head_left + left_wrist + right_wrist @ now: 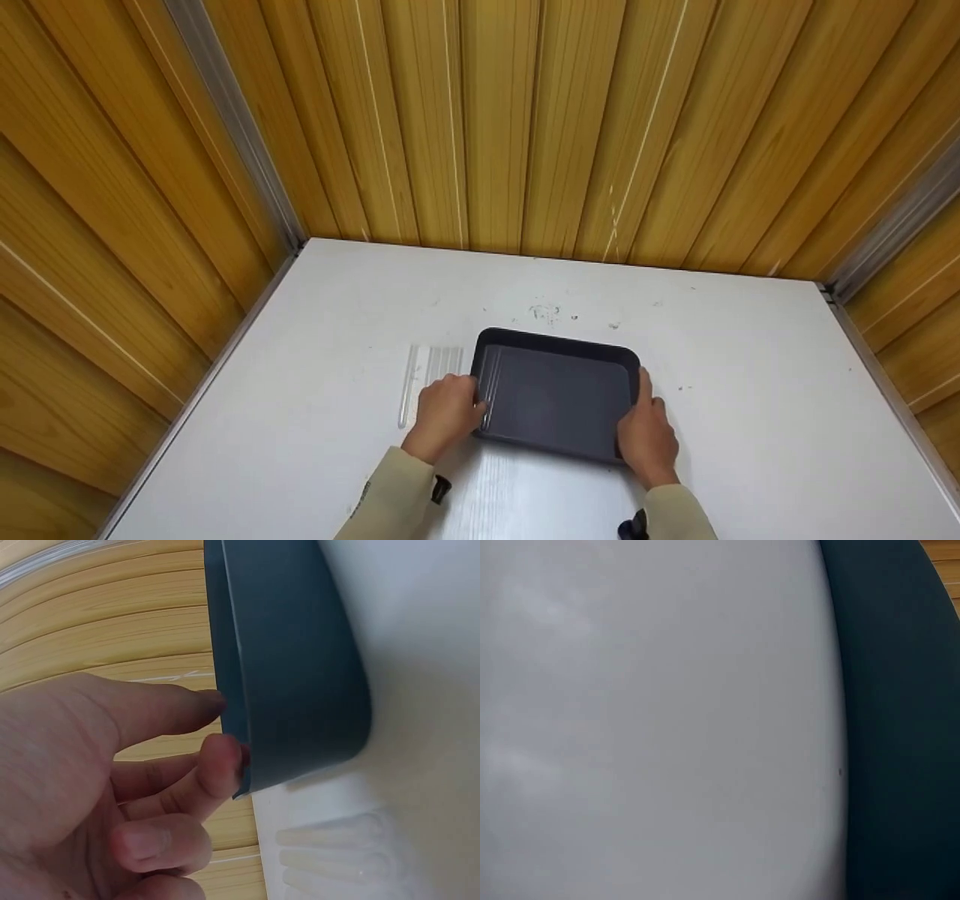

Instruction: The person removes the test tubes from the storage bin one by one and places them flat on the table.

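A dark grey rectangular tray (559, 401) with raised walls lies on the white table. My left hand (446, 409) grips its left rim near the front corner, thumb over the inside of the wall. In the left wrist view the thumb and index finger of the left hand (135, 787) pinch at the rim of the tray (300, 667). My right hand (649, 439) holds the opposite side wall, index finger stretched along the outside. Only the outer wall of the tray (904, 735) shows in the right wrist view, without the hand. Thin clear lines run along the tray's left inner side.
Left of the tray, several slender clear pieces (445, 360) lie side by side on the white table (315, 375), with a longer clear one (408, 390) at their left. Wood-patterned panels (495, 127) wall in the back and both sides. Small dark marks (545, 312) spot the tabletop behind the tray.
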### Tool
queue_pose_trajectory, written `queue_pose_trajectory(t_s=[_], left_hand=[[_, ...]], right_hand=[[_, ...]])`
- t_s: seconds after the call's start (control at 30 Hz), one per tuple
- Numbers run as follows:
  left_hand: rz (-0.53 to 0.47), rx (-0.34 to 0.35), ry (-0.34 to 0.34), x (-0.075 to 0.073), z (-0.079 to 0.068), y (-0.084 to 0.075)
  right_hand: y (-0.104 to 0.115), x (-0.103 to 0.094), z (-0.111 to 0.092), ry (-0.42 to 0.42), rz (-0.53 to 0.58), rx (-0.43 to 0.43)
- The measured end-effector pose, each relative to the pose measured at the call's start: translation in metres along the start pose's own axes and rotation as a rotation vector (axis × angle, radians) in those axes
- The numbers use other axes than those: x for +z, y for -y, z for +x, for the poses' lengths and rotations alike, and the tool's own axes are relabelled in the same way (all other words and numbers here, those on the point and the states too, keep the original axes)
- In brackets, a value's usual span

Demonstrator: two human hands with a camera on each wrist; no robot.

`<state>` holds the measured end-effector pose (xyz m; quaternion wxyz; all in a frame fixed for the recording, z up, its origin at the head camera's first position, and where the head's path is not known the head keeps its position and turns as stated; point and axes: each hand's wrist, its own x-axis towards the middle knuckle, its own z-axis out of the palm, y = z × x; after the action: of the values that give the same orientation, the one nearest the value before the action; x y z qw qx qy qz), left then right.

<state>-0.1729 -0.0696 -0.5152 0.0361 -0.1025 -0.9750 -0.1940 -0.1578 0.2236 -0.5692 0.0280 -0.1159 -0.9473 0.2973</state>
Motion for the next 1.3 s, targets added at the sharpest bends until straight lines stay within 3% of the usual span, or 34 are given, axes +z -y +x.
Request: queue_pose_trajectory(t_s=[0.4,0.63,1.03,1.3], left_hand=[[0.046,-0.001,0.015,0.007,0.001,-0.004],[0.088,0.035,-0.035,0.012,0.001,-0.005],[0.113,0.023,-0.019,0.017,0.003,-0.006],[0.173,0.045,-0.058,0.023,0.004,-0.007]], right_hand=[[0.000,0.000,0.000,0.000,-0.003,-0.008],[0.000,0.000,-0.002,-0.017,-0.007,-0.029],[0.001,0.000,-0.002,-0.023,-0.007,-0.022],[0.000,0.001,-0.002,-0.026,-0.006,-0.015]])
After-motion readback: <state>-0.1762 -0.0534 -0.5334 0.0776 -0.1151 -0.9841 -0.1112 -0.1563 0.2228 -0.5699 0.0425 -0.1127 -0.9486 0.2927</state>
